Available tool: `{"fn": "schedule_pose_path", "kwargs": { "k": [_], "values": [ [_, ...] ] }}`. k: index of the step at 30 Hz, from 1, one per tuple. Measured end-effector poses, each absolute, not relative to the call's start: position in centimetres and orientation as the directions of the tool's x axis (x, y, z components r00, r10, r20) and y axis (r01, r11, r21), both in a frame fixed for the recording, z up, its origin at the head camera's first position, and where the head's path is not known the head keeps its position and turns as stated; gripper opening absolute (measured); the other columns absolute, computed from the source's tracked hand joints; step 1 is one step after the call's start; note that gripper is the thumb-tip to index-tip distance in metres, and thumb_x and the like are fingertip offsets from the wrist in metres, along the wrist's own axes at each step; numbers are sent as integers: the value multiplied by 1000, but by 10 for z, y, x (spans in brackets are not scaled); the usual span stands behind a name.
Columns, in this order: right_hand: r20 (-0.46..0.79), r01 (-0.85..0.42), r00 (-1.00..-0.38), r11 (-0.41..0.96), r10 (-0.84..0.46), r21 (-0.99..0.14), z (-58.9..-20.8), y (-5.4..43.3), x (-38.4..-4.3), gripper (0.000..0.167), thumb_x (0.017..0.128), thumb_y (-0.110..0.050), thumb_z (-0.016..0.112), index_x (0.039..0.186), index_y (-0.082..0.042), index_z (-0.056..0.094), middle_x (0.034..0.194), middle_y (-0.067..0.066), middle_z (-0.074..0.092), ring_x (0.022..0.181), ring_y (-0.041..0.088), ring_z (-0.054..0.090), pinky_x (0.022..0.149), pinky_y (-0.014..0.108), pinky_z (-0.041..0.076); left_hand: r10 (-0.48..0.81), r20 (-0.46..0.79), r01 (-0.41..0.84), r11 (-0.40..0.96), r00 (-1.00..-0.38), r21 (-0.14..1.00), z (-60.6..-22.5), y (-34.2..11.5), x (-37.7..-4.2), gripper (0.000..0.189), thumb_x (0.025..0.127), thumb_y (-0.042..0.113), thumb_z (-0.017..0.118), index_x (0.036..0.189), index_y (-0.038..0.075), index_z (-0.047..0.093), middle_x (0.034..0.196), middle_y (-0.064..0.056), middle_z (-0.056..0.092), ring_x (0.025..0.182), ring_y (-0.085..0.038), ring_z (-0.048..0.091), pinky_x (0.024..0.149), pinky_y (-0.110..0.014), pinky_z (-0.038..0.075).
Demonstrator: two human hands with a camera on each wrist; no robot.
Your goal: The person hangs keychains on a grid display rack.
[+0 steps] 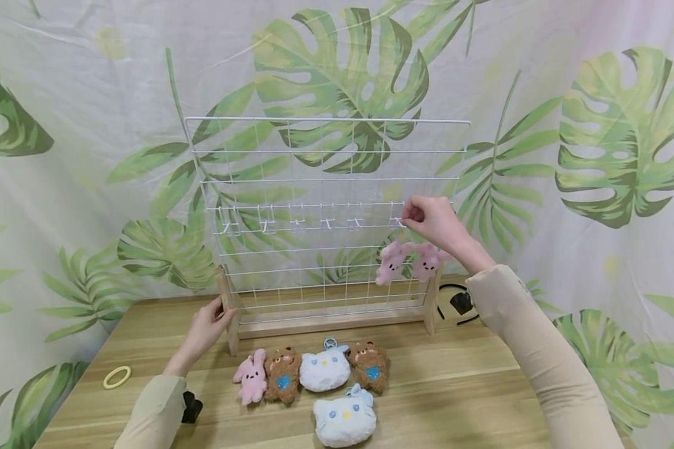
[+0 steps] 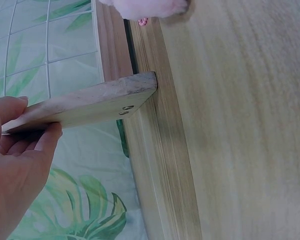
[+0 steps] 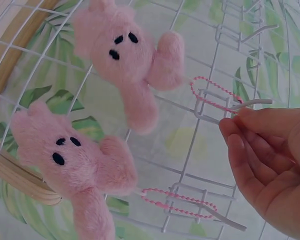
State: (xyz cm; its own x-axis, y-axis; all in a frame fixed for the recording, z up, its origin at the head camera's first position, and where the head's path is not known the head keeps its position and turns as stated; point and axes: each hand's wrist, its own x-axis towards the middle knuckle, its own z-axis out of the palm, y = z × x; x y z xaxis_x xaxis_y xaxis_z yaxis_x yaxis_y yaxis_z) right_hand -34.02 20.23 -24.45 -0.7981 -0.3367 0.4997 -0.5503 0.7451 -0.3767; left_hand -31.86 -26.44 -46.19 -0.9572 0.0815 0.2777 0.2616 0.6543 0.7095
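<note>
My right hand (image 1: 431, 219) is raised at a hook on the white wire grid rack (image 1: 326, 118). In the right wrist view its thumb and fingertips pinch the pink ball chain (image 3: 206, 79), which loops around that white hook (image 3: 260, 102). From this chain hangs a pink plush bunny (image 3: 122, 45). A second pink plush bunny (image 3: 62, 150) hangs beside it, its own chain (image 3: 172, 192) over the neighbouring hook. My left hand (image 1: 209, 324) grips the wooden upright (image 2: 90, 102) at the left end of the rack's stand, thumb on one face and fingers on the other.
Several other hooks (image 1: 297, 223) line the grid to the left. Before the stand lie a pink bunny (image 1: 251, 377), two brown bears (image 1: 283, 374) (image 1: 369, 368) and two white cat plushes (image 1: 324, 370) (image 1: 345, 421). A yellow ring (image 1: 117, 376) lies left; a black item (image 1: 462, 304) sits right.
</note>
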Motion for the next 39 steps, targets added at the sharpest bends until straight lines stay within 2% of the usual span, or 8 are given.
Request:
{"fn": "schedule_pose_path", "kwargs": {
  "k": [7,12,17,22,29,32,34,39],
  "values": [
    [502,-552,-798,738,-333,-388,-248,211,-318,3,89,-1,69,92,-1,68,90,15,73,83,25,70,76,32,62,87,281,271,632,-956,726,-463,-264,-319,22,103,18,53,106,-4,57,120,-32,65,121,-46,60,99,-51,55],
    [520,-575,-779,730,-350,-370,-262,218,-299,5,87,-2,72,91,-2,68,87,12,73,78,21,69,70,22,60,83,289,273,642,-954,717,-463,-264,-320,19,103,17,54,97,-1,54,104,-25,68,113,-39,64,96,-45,58],
    [499,-606,-770,699,-397,-378,-296,219,-290,8,84,1,73,90,-1,68,85,12,73,76,19,70,68,20,61,74,290,266,654,-954,708,-462,-264,-321,24,103,19,53,87,3,47,80,-10,58,101,-23,66,94,-42,59],
    [436,-619,-778,667,-451,-415,-344,215,-292,7,84,1,74,86,-2,67,81,9,72,73,15,69,65,18,59,70,300,268,670,-951,693,-462,-265,-321,23,103,19,54,87,4,48,84,-13,62,98,-15,66,89,-38,61],
    [290,-571,-820,675,-494,-468,-412,203,-307,7,88,-7,72,83,-10,68,80,3,74,71,6,67,64,14,55,72,279,256,658,-958,708,-463,-265,-321,24,103,17,55,85,3,45,73,-7,49,72,-8,51,62,-21,45],
    [235,-565,-821,675,-521,-475,-436,197,-318,6,89,-9,71,84,-10,69,79,2,73,70,2,63,63,15,54,71,294,265,665,-953,698,-464,-265,-321,22,102,16,55,86,3,48,80,-11,61,85,-15,64,72,-24,57],
    [195,-560,-820,685,-538,-467,-447,192,-325,6,91,-11,70,85,-10,70,79,1,72,70,1,60,63,16,52,76,306,276,666,-949,693,-464,-264,-321,19,102,16,55,89,2,52,93,-18,69,99,-27,68,84,-34,62],
    [105,-557,-810,703,-577,-442,-463,177,-338,11,94,-12,65,87,-7,72,73,-1,67,62,2,51,59,18,44,88,301,284,649,-950,706,-464,-264,-321,18,103,15,53,96,-2,55,112,-29,68,118,-42,62,99,-49,55]
  ]
}}
